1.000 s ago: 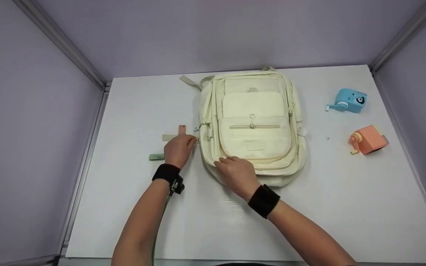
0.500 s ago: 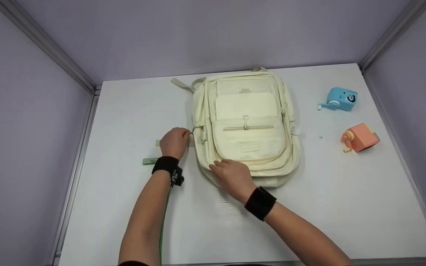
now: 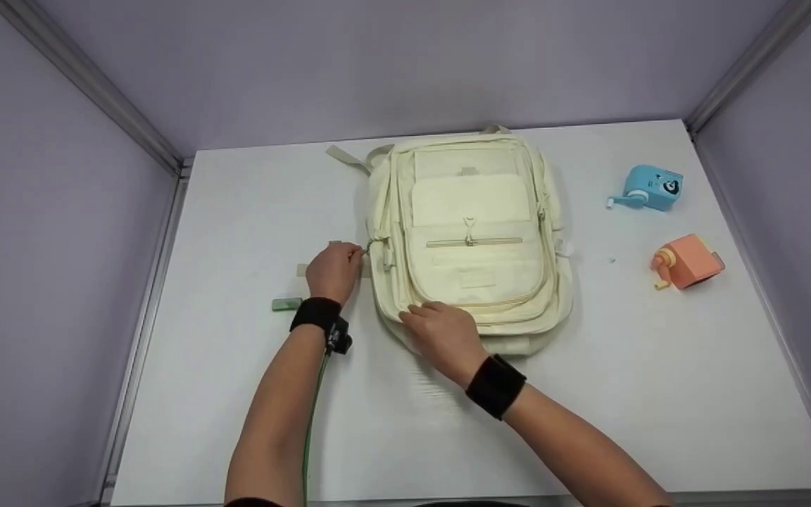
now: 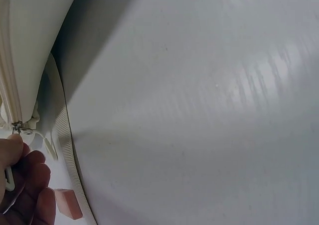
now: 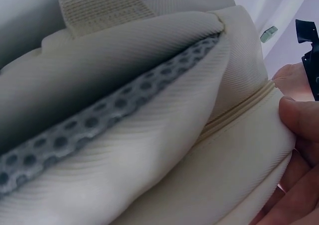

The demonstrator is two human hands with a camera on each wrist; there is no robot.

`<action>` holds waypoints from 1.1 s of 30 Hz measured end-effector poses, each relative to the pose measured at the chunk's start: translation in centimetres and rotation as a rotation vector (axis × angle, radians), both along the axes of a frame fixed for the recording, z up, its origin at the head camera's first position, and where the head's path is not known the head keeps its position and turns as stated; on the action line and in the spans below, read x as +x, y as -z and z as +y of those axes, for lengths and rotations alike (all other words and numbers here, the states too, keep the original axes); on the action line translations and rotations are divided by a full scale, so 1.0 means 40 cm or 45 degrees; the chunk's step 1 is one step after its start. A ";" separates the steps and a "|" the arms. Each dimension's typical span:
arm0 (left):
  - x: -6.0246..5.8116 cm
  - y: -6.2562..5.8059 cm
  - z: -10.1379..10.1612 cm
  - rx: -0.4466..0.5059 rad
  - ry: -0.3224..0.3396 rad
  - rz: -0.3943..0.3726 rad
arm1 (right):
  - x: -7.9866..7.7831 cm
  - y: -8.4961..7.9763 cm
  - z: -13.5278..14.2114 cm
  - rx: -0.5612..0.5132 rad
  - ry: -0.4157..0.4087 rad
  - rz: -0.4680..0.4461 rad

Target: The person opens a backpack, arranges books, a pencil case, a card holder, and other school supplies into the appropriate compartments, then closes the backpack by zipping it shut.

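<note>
A cream backpack (image 3: 477,264) lies front side up on the white table. My left hand (image 3: 334,273) is at its left side, where thumb and finger pinch a small metal zipper pull (image 4: 16,129); a light tab shows among the fingers in the left wrist view. At the lower left corner, my right hand (image 3: 444,339) grips the bag's edge between thumb and fingers, just beside the zipper seam (image 5: 239,108). A flat webbing strap (image 4: 67,130) runs out from under the bag near my left hand. Close to those fingers is a pink block (image 4: 69,203), mostly hidden in the head view.
A small green block (image 3: 286,304) lies left of my left wrist. On the right stand a blue hand-crank pencil sharpener (image 3: 654,189) and an orange one (image 3: 689,261). Purple-grey panels (image 3: 405,63) enclose the table's back and sides.
My left hand has shifted a little up along the bag's side to the zipper pull and now covers most of the pink block. The right hand keeps its grip at the corner.
</note>
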State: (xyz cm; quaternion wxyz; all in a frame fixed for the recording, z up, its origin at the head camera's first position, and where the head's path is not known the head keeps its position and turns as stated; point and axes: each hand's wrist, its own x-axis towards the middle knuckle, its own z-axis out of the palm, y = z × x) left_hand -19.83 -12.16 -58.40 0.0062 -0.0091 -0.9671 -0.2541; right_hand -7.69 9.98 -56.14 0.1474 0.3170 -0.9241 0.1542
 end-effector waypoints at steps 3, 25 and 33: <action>0.000 -0.002 0.000 0.006 0.006 -0.018 | 0.000 0.001 -0.001 -0.007 0.006 0.001; 0.082 -0.159 0.193 -0.011 0.584 0.128 | 0.003 -0.014 0.023 -0.071 -0.026 -0.244; 0.139 -0.153 0.259 -0.093 0.724 -0.110 | 0.020 -0.047 0.188 -0.207 0.119 -0.358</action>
